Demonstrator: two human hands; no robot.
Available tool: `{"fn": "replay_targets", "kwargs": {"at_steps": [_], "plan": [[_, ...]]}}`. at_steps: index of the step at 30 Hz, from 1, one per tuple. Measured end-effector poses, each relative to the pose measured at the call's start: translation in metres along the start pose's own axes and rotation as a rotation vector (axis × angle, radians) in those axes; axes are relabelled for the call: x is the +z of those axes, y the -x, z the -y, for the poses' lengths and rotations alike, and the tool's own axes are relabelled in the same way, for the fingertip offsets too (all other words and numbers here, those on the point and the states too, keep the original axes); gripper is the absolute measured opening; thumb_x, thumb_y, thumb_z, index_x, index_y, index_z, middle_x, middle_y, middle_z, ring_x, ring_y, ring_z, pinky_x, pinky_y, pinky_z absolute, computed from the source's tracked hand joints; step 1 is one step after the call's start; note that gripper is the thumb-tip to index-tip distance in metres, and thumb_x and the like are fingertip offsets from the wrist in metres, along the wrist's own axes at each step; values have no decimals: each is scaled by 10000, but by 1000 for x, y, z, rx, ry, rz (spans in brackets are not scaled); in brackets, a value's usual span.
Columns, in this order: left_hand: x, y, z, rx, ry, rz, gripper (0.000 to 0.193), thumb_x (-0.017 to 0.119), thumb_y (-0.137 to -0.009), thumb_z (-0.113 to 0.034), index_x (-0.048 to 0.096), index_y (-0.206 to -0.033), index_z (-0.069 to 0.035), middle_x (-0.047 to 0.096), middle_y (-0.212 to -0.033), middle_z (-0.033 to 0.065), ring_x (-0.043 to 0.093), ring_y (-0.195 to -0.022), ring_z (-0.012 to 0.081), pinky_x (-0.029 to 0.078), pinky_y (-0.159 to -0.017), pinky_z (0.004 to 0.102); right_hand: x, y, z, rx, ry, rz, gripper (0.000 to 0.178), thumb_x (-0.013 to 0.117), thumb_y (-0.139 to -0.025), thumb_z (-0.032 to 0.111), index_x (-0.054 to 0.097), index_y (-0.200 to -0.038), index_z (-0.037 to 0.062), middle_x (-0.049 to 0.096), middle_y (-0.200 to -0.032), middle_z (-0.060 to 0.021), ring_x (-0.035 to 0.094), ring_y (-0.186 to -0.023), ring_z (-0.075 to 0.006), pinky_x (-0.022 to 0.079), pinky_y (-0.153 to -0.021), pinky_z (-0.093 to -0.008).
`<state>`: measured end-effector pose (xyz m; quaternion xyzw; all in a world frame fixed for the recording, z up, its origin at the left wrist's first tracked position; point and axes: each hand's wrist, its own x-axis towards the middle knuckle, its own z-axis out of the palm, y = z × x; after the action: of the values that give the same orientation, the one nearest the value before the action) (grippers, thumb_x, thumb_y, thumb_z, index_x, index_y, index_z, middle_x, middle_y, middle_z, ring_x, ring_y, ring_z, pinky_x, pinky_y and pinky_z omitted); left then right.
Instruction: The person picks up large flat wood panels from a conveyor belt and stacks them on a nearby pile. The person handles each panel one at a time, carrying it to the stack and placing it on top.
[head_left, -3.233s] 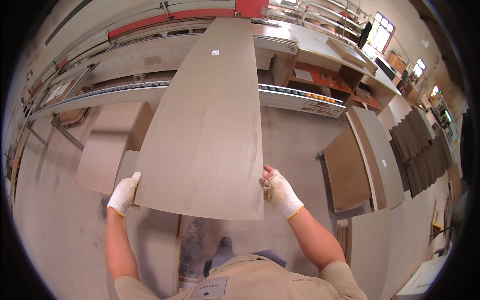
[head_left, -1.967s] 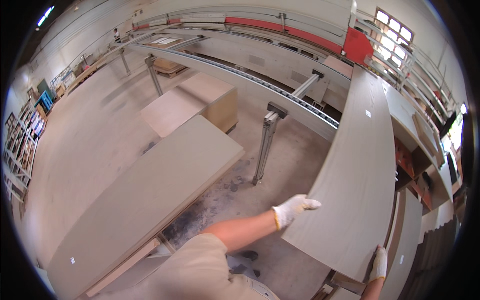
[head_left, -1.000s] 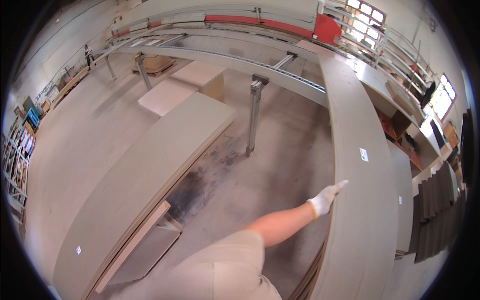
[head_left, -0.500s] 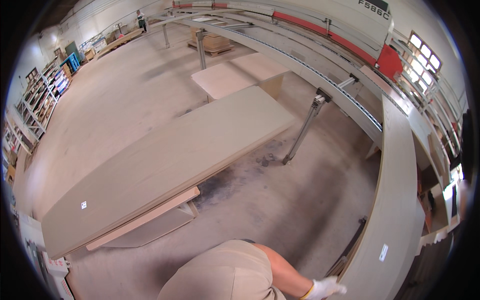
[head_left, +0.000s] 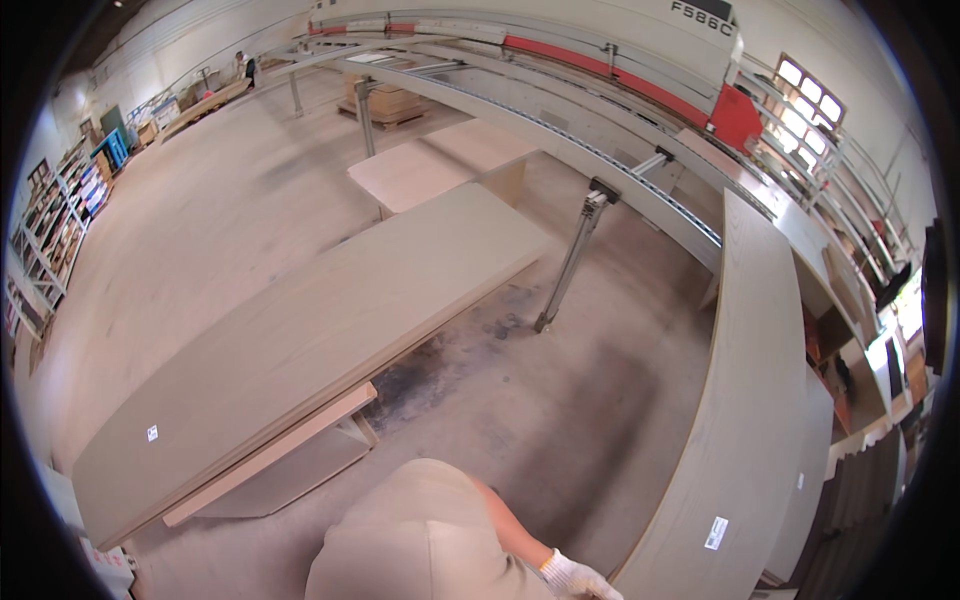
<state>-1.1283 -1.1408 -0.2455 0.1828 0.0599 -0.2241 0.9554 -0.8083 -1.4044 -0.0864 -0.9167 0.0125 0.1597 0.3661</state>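
A long grey-beige wood-grain board (head_left: 735, 400) with a small white label stretches along the right side. My left hand (head_left: 580, 578), in a white knitted glove, is at the near left edge of this board, its fingers closed at the edge and partly cut off by the frame. A beige short sleeve and bare forearm lead to it. Another board (head_left: 808, 470) with a label shows beneath the first, on its right. My right hand is out of view.
A stack of long boards (head_left: 310, 310) lies at left on a low support. Behind it stands a pale pink-topped table (head_left: 430, 165). A metal leg (head_left: 575, 260) holds up a roller rail (head_left: 560, 130) before a white and red machine (head_left: 620, 60). A distant person (head_left: 245, 68) stands far left.
The view has swung slightly right, so surroundings sit farther left. The long board has shifted left over the one beneath, showing more of it and its label. My left hand moved with its edge.
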Motion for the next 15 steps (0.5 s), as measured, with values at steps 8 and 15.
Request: {"fn": "replay_targets", "kwargs": {"at_steps": [8, 15], "plan": [[32, 50, -124, 374, 7, -199, 515, 707, -979, -366, 589, -1412, -112, 652, -1282, 53, 585, -1213, 208, 474, -1035, 354, -19, -10, -71, 8, 147, -53, 681, 421, -1074, 505, 609, -1337, -95, 663, -1288, -278, 616, -1167, -391, 499, -994, -493], [-60, -17, -335, 1053, -259, -373, 415, 515, -1088, -230, 546, -1458, -43, 599, -1403, 76, 542, -1295, 207, 426, -1151, 375, -14, 19, -76, 44, 116, 44, 592, 430, -1077, 426, 423, -1496, 8, 530, -1387, -216, 531, -1211, -345, 452, -1042, -468]]}}
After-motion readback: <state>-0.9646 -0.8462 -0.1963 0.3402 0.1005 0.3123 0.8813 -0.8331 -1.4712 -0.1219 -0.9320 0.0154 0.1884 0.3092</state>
